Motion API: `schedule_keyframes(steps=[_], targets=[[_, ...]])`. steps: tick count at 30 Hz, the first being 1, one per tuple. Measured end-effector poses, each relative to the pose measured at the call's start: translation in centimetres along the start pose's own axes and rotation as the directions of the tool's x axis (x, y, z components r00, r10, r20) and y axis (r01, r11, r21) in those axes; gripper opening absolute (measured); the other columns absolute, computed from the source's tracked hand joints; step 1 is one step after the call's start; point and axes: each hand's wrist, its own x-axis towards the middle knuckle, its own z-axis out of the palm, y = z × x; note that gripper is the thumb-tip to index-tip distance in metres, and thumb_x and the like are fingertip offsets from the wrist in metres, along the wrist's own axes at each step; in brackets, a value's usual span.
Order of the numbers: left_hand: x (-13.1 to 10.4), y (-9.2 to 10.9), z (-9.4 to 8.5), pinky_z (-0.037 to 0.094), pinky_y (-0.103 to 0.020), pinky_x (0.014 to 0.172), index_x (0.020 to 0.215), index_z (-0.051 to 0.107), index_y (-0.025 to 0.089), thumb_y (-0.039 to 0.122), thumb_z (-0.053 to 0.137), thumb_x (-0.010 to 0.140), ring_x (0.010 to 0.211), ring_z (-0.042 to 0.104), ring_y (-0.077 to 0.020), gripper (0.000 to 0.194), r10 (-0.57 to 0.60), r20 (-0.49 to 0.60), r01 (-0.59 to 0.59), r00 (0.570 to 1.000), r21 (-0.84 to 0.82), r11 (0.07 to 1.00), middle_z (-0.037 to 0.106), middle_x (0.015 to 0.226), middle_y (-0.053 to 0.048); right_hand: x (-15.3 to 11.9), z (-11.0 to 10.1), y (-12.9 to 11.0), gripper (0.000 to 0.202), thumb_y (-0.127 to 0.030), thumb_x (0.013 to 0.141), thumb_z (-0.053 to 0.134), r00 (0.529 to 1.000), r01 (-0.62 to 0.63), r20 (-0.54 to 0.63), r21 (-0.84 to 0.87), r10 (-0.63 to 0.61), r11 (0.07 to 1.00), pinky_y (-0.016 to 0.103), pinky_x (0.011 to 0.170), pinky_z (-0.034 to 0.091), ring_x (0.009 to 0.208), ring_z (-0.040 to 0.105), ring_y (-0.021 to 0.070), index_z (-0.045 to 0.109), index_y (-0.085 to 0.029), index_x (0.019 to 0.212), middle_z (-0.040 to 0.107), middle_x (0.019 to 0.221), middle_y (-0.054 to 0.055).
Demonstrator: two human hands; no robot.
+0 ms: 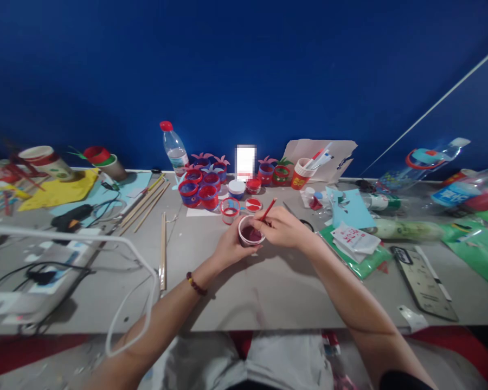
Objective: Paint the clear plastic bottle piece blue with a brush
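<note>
A paper cup point(246, 241) with dark red liquid in its bottom is tilted toward me, and my left hand point(230, 242) is wrapped round its left side. Over the cup's right rim, my right hand point(282, 226) pinches a thin red stick point(270, 208) that looks like a brush handle. The stick's lower end is hidden by the fingers and the cup. Just behind the cup stand a small ring-shaped cup point(230, 211) with a red and pale blue rim and a red-and-white lid point(254, 205) lying flat.
Several decorated red and purple cups point(209, 197), a plastic bottle point(174, 147) and a white-lidded jar point(236, 187) stand at the back. A power strip point(61, 281) and white cable point(140, 246) lie left; a phone point(425, 281) lies right.
</note>
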Motion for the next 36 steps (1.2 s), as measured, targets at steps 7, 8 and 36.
schedule_keyframes(steps=[7,8,36], targets=[[0.0,0.0,-0.1,0.053,-0.038,0.093,0.131,0.051,0.022,0.034,0.084,0.070,0.110,0.065,-0.0272,0.071,0.032,-0.003,-0.032,0.999,0.010,0.999,0.066,0.124,-0.008,-0.2,0.1,0.3,0.038,-0.027,0.099,0.048,1.000,-0.020,0.003,0.020,0.020,1.000,0.032,0.082,0.050,0.085,0.070,0.0207,0.073,-0.019,0.073,0.077,0.087,0.006],[0.0,-0.1,-0.1,0.053,-0.038,0.093,0.131,0.051,0.022,0.033,0.084,0.070,0.111,0.065,-0.0272,0.071,0.030,-0.003,-0.030,1.000,0.010,1.000,0.066,0.124,-0.008,-0.2,0.2,0.4,0.038,-0.028,0.099,0.047,1.000,-0.022,0.006,-0.006,0.022,1.000,0.033,0.084,0.050,0.086,0.070,0.0212,0.073,-0.019,0.073,0.077,0.087,0.007],[0.0,0.2,0.3,0.052,-0.044,0.096,0.126,0.057,0.022,0.026,0.090,0.058,0.110,0.064,-0.0290,0.076,-0.062,-0.071,0.058,0.996,-0.062,0.996,0.067,0.119,-0.008,-0.5,-3.7,0.8,0.036,-0.039,0.089,0.058,0.956,-0.188,-0.177,0.237,0.233,0.953,0.027,0.057,0.047,0.054,0.058,0.0131,0.063,-0.019,0.060,0.067,0.060,0.003]])
